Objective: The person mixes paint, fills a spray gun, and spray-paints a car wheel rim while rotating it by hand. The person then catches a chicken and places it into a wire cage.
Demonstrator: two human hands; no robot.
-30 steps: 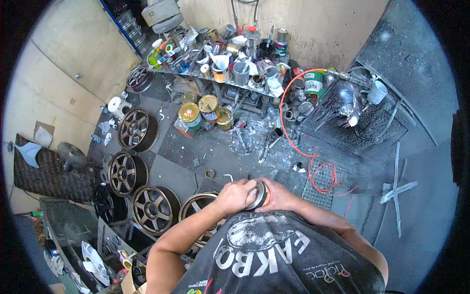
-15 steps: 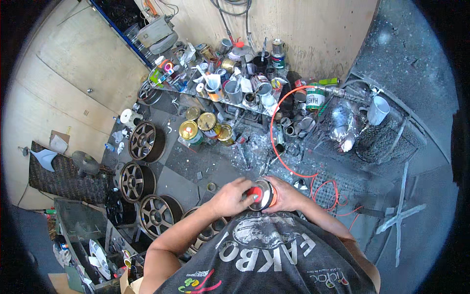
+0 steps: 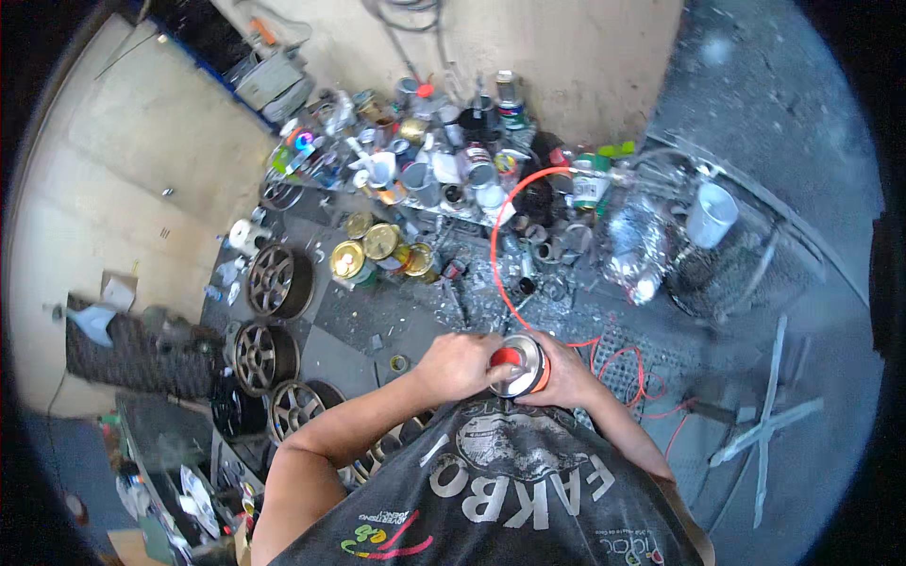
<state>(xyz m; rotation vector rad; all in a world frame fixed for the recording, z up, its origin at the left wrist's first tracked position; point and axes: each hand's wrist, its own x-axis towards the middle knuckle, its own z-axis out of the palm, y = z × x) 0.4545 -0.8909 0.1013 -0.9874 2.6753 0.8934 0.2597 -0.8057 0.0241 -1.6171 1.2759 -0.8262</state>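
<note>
A small round tin can (image 3: 542,374), with a silver rim, a red patch on its top and orange on its side, sits close against my shirt. My right hand (image 3: 566,377) wraps round the can's right side. From the left, my left hand (image 3: 461,366) bends over the top with its thumb at the rim by the red patch. Its other fingers are curled and partly hidden, so how firmly they grip is unclear. What the can contains does not show.
Ahead stands a cluttered bench with cups and a green-and-white can (image 3: 590,184). Gold-lidded cans (image 3: 347,258) stand on the floor before it. Bronze wheel rims (image 3: 279,280) line the left. An orange hose (image 3: 495,245) loops down near my right hand. A white cup (image 3: 712,215) is farther right.
The whole view has shifted, so the bench and floor items appear farther left. My left hand has moved slightly on the can's top, with its thumb at the near rim. Both hands remain on the can.
</note>
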